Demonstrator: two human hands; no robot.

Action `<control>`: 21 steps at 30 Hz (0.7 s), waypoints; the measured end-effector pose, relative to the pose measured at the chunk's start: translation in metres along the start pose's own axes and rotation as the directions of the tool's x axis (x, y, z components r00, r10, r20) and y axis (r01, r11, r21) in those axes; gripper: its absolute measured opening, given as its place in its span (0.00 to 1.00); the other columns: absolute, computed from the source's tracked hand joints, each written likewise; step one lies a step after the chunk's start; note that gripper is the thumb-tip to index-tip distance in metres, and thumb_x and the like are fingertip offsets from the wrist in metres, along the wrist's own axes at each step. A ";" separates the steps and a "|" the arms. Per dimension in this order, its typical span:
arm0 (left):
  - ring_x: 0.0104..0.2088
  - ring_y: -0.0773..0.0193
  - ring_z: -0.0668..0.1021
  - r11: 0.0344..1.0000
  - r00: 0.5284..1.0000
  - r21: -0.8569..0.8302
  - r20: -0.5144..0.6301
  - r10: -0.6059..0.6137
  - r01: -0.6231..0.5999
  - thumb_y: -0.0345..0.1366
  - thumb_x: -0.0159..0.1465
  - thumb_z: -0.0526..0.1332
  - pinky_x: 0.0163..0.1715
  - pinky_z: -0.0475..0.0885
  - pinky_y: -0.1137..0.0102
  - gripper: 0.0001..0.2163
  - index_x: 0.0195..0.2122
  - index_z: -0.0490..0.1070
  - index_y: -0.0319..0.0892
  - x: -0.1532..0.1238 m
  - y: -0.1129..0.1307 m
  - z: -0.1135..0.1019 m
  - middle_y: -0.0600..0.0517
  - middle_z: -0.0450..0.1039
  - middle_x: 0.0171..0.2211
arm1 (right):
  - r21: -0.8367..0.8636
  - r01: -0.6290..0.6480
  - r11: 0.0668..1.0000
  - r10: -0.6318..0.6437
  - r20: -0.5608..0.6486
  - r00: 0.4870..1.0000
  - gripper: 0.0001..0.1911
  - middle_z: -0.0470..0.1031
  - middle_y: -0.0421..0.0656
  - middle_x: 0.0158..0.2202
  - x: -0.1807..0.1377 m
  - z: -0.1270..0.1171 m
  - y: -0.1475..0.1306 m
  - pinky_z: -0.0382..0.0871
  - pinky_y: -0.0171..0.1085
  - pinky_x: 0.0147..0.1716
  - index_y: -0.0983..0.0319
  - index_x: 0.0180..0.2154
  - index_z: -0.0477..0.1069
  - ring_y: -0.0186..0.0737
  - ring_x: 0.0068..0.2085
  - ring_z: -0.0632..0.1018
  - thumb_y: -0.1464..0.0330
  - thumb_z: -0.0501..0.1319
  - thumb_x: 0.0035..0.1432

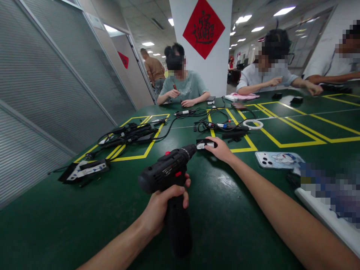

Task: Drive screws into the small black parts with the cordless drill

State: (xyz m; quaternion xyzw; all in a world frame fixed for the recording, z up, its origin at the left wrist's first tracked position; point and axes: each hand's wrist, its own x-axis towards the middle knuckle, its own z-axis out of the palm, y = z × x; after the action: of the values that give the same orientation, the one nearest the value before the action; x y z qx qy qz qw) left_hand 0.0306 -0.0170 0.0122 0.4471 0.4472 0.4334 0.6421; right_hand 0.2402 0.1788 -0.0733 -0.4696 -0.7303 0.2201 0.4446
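A black cordless drill with red buttons is in my left hand, whose fingers wrap round its grip. Its chuck points away from me and to the right, toward a small black box-like part with a white label. My right hand grips that part on the green table, thumb and fingers closed on its right side. The drill's tip reaches the part's near left edge; whether it touches cannot be made out. Behind my right hand lie black cables and a dark block.
Bundled black cables lie inside yellow tape outlines at left, with a labelled black piece nearer. A phone and a white object are at right. A white cable coil sits farther back. Several people are around the table's far side.
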 end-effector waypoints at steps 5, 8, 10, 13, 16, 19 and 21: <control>0.22 0.70 0.68 1.000 1.000 0.018 0.016 -0.005 0.004 0.32 0.58 0.56 0.27 0.65 0.69 0.13 0.45 0.66 0.39 0.000 -0.002 0.000 0.49 0.68 0.35 | 0.000 0.001 1.000 -0.001 0.003 1.000 0.23 0.70 0.44 0.47 -0.002 -0.001 -0.001 0.62 0.42 0.50 0.56 0.50 0.69 0.43 0.47 0.71 0.60 0.61 0.51; 0.22 0.70 0.69 0.999 1.000 0.031 0.020 -0.008 0.007 0.32 0.57 0.56 0.27 0.65 0.69 0.14 0.45 0.65 0.39 0.000 -0.003 0.000 0.49 0.68 0.36 | -0.006 0.011 1.000 -0.011 0.006 1.000 0.23 0.70 0.44 0.47 -0.002 -0.001 -0.001 0.62 0.42 0.50 0.56 0.50 0.68 0.43 0.47 0.71 0.59 0.61 0.52; 0.22 0.70 0.69 0.999 1.000 0.034 0.024 -0.013 0.012 0.32 0.58 0.56 0.27 0.65 0.69 0.14 0.45 0.65 0.38 0.000 -0.002 0.000 0.48 0.69 0.35 | -0.011 0.014 1.000 -0.014 0.008 1.000 0.23 0.70 0.44 0.47 -0.002 -0.001 -0.001 0.62 0.41 0.50 0.56 0.50 0.68 0.43 0.47 0.72 0.59 0.60 0.52; 0.22 0.70 0.69 0.999 0.999 0.037 0.032 -0.015 0.014 0.32 0.58 0.56 0.27 0.65 0.69 0.14 0.45 0.65 0.39 0.001 -0.002 -0.001 0.49 0.69 0.35 | -0.020 0.012 1.000 -0.012 0.007 1.000 0.23 0.70 0.44 0.48 -0.002 0.000 0.000 0.63 0.41 0.50 0.56 0.50 0.68 0.43 0.47 0.72 0.59 0.60 0.52; 0.22 0.70 0.69 0.999 0.999 0.036 0.033 -0.019 0.018 0.32 0.58 0.55 0.27 0.65 0.69 0.13 0.45 0.65 0.39 0.002 -0.003 -0.001 0.49 0.69 0.35 | -0.022 0.018 1.000 -0.018 0.002 1.000 0.23 0.70 0.44 0.48 -0.002 0.000 0.000 0.63 0.41 0.49 0.56 0.50 0.68 0.43 0.47 0.72 0.59 0.61 0.52; 0.22 0.70 0.69 0.999 1.000 0.034 0.024 -0.021 0.020 0.32 0.58 0.56 0.28 0.65 0.69 0.13 0.44 0.65 0.38 0.003 -0.003 -0.001 0.49 0.69 0.35 | -0.021 0.028 0.999 -0.028 0.003 1.000 0.23 0.70 0.45 0.47 -0.003 -0.001 0.001 0.63 0.41 0.49 0.57 0.50 0.68 0.43 0.47 0.72 0.58 0.61 0.52; 0.22 0.70 0.69 0.999 1.000 0.035 0.019 -0.023 0.022 0.32 0.58 0.56 0.27 0.65 0.69 0.13 0.44 0.65 0.38 0.003 -0.003 -0.001 0.49 0.69 0.35 | -0.019 0.030 0.999 -0.030 0.001 1.000 0.23 0.70 0.45 0.47 -0.003 -0.002 0.001 0.63 0.41 0.49 0.57 0.50 0.68 0.43 0.46 0.72 0.58 0.60 0.52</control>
State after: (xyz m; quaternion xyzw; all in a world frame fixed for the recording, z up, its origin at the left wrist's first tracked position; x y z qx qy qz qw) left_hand 0.0310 -0.0143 0.0081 0.4571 0.4534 0.4141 0.6434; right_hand 0.2425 0.1766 -0.0744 -0.4628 -0.7394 0.2065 0.4431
